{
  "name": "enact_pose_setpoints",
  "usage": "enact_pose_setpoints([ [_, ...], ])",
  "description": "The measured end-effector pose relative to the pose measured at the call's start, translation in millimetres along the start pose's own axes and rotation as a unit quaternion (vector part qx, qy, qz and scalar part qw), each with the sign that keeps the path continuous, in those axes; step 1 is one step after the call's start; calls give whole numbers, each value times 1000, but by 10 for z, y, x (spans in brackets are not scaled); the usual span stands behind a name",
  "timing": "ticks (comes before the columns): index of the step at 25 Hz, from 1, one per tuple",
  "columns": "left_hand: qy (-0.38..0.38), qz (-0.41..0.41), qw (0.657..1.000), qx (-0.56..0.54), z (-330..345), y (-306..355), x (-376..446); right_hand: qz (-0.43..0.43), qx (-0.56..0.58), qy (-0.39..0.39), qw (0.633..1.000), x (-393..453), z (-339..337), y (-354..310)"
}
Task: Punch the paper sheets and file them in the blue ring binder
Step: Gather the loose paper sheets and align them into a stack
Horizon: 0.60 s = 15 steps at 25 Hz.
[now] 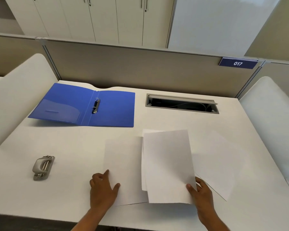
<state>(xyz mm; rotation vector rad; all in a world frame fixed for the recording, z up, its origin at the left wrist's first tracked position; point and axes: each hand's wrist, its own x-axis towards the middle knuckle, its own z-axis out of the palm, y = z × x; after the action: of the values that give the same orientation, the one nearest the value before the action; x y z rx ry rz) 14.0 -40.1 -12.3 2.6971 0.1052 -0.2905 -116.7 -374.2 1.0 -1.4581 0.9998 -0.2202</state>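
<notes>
The blue ring binder [83, 107] lies open at the back left of the white desk [73, 147], its two metal rings [95, 105] on the spine. A grey hole punch [42, 168] sits at the front left. Several white paper sheets are spread near the front. My right hand [201, 192] pinches a small stack of sheets [167, 164] at its lower right corner, lifted a little. My left hand [103, 189] rests its fingers on the left edge of a flat sheet [123, 164]. Another sheet [215, 164] lies to the right.
An open cable tray [182, 104] is sunk into the desk at the back right. A grey partition [140, 69] with a "017" label [238, 63] closes the far side. White curved side dividers [20, 90] flank the desk.
</notes>
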Motion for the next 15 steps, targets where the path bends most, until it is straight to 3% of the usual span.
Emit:
enact_pose_setpoints([
  [10, -60, 134, 989, -34, 128, 161, 73, -22, -217, -15, 976, -117, 460, 29],
  [15, -78, 166, 983, 22, 175, 165, 49, -75, -371, 9, 926, -168, 576, -15],
])
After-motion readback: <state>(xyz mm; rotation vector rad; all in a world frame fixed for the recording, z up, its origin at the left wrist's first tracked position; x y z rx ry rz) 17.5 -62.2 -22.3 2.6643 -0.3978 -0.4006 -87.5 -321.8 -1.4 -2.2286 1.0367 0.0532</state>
